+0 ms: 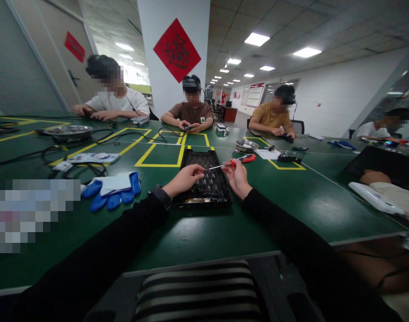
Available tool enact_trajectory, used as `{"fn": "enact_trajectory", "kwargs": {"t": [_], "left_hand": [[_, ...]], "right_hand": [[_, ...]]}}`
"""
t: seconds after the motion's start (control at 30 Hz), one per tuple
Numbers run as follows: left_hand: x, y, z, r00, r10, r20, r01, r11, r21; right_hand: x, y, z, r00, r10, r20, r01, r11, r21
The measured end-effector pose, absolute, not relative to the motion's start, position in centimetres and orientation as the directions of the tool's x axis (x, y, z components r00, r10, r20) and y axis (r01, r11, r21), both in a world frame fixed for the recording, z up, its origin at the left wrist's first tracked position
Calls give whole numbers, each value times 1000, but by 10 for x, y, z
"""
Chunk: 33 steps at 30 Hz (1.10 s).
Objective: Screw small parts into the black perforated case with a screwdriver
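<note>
My right hand grips a screwdriver with a red handle, its thin metal shaft pointing left. Close to the shaft's tip, my left hand is closed in a pinch. Whatever its fingertips hold there is too small to make out. Both hands are above a shallow black tray, which lies on the green table. Several small shiny pieces show on the tray's dark inside, and a tan strip lies along its near edge.
Blue gloves with a pale cloth or paper on top lie left of the tray. Cables and a round metal dish are farther left. Another metal dish stands at the back right. Several people sit around the table; one arm rests at right.
</note>
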State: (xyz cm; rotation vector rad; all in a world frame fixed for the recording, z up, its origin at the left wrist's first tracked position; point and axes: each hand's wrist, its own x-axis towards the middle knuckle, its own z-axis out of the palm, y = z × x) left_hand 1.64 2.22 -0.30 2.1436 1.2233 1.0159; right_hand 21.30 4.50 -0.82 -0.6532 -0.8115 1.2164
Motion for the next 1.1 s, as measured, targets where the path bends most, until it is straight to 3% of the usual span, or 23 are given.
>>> {"fn": "enact_trajectory", "kwargs": {"t": [0.17, 0.3, 0.4, 0.5, 0.6, 0.73, 0.9, 1.1], "left_hand": [[16, 20, 0, 379, 843, 381, 535, -536, 654], [15, 22, -1, 332, 858, 391, 545, -513, 663], [15, 24, -2, 286, 876, 388, 557, -482, 676], [16, 26, -2, 277, 886, 371, 577, -462, 673], [17, 26, -2, 271, 898, 348, 606, -440, 663], [18, 28, -2, 259, 901, 348, 621, -431, 655], [17, 27, -2, 225, 907, 357, 610, -417, 674], [15, 25, -3, 320, 866, 384, 544, -500, 674]], "right_hand": [[210, 45, -8, 101, 976, 191, -573, 214, -791], [223, 53, -4, 214, 924, 317, -489, 382, -784], [248, 62, -6, 212, 802, 559, -149, 591, -792], [270, 70, -14, -131, 705, 697, 267, 702, -660], [278, 79, -25, -371, 650, 663, 449, 751, -484], [275, 92, -34, -501, 608, 616, 503, 784, -364], [276, 98, -38, -545, 617, 567, 505, 782, -365], [275, 96, -38, -574, 640, 510, 498, 768, -402]]}}
